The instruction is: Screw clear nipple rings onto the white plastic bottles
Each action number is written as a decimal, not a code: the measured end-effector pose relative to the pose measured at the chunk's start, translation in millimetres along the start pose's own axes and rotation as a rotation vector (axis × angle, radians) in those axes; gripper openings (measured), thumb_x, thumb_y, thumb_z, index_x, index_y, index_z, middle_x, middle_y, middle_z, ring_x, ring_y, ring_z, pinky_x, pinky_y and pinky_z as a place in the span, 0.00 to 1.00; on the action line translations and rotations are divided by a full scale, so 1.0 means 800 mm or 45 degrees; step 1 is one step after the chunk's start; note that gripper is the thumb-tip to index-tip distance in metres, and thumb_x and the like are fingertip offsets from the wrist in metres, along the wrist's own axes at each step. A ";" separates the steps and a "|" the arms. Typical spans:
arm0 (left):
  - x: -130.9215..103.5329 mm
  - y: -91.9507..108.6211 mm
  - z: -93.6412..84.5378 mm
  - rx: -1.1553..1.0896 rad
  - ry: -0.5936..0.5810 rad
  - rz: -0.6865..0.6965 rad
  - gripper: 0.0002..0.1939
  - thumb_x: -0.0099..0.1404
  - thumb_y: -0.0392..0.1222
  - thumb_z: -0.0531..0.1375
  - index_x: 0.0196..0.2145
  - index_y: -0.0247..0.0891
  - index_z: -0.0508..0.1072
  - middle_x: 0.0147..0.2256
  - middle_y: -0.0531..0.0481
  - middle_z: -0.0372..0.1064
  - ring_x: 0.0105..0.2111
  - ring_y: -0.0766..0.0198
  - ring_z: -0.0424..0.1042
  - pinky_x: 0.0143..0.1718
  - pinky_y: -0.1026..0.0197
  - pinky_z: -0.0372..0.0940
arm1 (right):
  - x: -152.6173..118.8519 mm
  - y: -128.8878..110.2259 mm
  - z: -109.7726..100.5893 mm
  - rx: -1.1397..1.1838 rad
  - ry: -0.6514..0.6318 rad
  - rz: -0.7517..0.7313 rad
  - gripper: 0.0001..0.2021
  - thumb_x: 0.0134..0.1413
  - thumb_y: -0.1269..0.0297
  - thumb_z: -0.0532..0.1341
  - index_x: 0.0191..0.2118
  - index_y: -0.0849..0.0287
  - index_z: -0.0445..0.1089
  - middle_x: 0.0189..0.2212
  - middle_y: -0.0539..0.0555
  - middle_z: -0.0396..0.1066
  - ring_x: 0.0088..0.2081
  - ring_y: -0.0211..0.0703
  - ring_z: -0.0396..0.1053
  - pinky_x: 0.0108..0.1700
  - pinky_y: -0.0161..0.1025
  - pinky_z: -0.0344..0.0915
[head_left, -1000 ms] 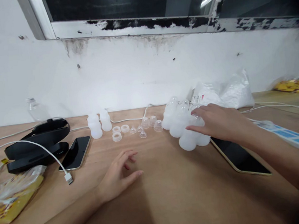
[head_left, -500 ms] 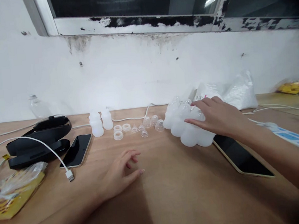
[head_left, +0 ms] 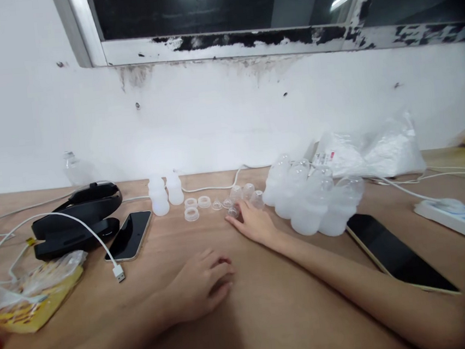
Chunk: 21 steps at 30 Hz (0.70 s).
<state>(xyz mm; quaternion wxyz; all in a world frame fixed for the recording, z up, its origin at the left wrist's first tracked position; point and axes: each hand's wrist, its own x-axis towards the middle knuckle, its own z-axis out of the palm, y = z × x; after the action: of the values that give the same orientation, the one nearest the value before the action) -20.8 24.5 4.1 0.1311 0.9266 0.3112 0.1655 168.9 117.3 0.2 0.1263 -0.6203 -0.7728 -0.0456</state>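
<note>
My right hand (head_left: 257, 224) is at the small clear parts in the middle of the table, thumb and forefinger closed around a clear teat (head_left: 233, 212). Two more clear teats (head_left: 216, 204) lie just behind it, with clear domed caps (head_left: 257, 198) beside its fingers. My left hand (head_left: 206, 284) hovers low over the table nearer to me, fingers loosely curled and apart, holding nothing. White rings (head_left: 191, 214) lie left of the teats. Behind them stand two white bottles (head_left: 160, 199) without caps. Several capped white bottles (head_left: 309, 205) stand grouped to the right.
On the left are a phone (head_left: 129, 236), a black headset-like device (head_left: 76, 219), a white cable plug (head_left: 119, 273) and a yellow snack bag (head_left: 35, 303). To the right lie another phone (head_left: 400, 254), a power strip (head_left: 463, 221) and white plastic bags (head_left: 394, 148).
My right hand has left the capped bottles and moved left to the clear teats. The fingers of my left hand have curled more, and the whole view has shifted slightly.
</note>
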 end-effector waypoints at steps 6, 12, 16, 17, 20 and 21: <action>0.017 -0.031 -0.021 0.327 0.163 -0.184 0.13 0.60 0.38 0.52 0.42 0.38 0.67 0.47 0.42 0.62 0.45 0.55 0.63 0.45 0.54 0.59 | 0.005 0.005 0.016 0.023 0.021 -0.021 0.20 0.56 0.51 0.44 0.47 0.56 0.61 0.44 0.59 0.61 0.37 0.46 0.68 0.32 0.38 0.62; 0.036 -0.089 -0.024 0.705 0.422 -0.557 0.20 0.62 0.47 0.51 0.49 0.35 0.63 0.49 0.36 0.60 0.46 0.47 0.62 0.44 0.48 0.58 | -0.003 0.008 0.012 0.143 0.105 -0.126 0.17 0.57 0.55 0.45 0.50 0.52 0.58 0.44 0.56 0.63 0.40 0.45 0.67 0.32 0.37 0.62; 0.033 -0.103 -0.016 0.580 0.374 -0.461 0.17 0.62 0.49 0.51 0.44 0.40 0.68 0.47 0.43 0.64 0.44 0.53 0.64 0.44 0.51 0.58 | -0.004 0.008 0.013 0.291 0.172 -0.239 0.15 0.57 0.60 0.47 0.49 0.53 0.58 0.44 0.54 0.65 0.41 0.43 0.66 0.36 0.36 0.63; 0.033 -0.103 -0.013 0.512 0.388 -0.437 0.16 0.62 0.49 0.51 0.43 0.40 0.69 0.47 0.44 0.65 0.44 0.54 0.65 0.45 0.52 0.58 | -0.004 0.008 0.013 0.314 0.180 -0.254 0.15 0.56 0.61 0.48 0.49 0.54 0.58 0.43 0.54 0.65 0.41 0.42 0.66 0.37 0.36 0.63; 0.035 -0.101 -0.007 0.263 0.415 -0.363 0.12 0.61 0.45 0.52 0.38 0.39 0.70 0.44 0.46 0.67 0.43 0.58 0.66 0.45 0.55 0.59 | -0.004 0.010 0.014 0.367 0.195 -0.307 0.14 0.55 0.63 0.49 0.48 0.56 0.60 0.42 0.54 0.66 0.39 0.41 0.66 0.38 0.37 0.63; 0.036 -0.100 -0.005 0.176 0.420 -0.352 0.10 0.60 0.44 0.53 0.37 0.38 0.70 0.42 0.47 0.68 0.42 0.59 0.66 0.44 0.56 0.60 | -0.004 0.010 0.014 0.389 0.201 -0.324 0.14 0.55 0.63 0.49 0.48 0.56 0.60 0.42 0.54 0.66 0.38 0.40 0.67 0.38 0.37 0.64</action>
<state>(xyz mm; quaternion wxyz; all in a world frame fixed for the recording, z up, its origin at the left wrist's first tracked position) -43.5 104.1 -13.2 0.0360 0.8424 0.4629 0.2735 175.6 118.8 -12.2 0.2722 -0.4859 -0.8305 0.0081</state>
